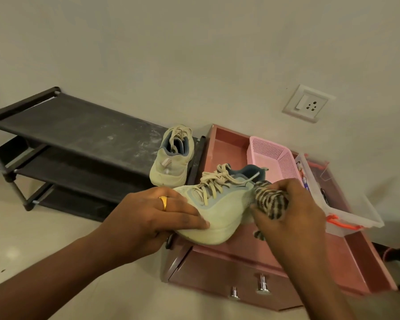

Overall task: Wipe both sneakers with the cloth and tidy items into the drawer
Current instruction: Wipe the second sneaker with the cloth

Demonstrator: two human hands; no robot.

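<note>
Over the drawer [228,146], pale-green sneaker [219,211] gripped by left hand [153,215], striped cloth [273,202] bunched in right hand [296,211]

The sneaker [217,211] is showing matt knit fabric, the striped cloth [271,202] is looking fuzzy, and the metal handles [262,284] of the drawer [217,269] are gleaming.

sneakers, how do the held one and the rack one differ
The held sneaker is lifted side-on in the left hand; the rack sneaker stands heel to camera on the shoe rack, untouched. The right hand holds the striped cloth to the held sneaker only. Both are pale green, beige-laced.
</note>
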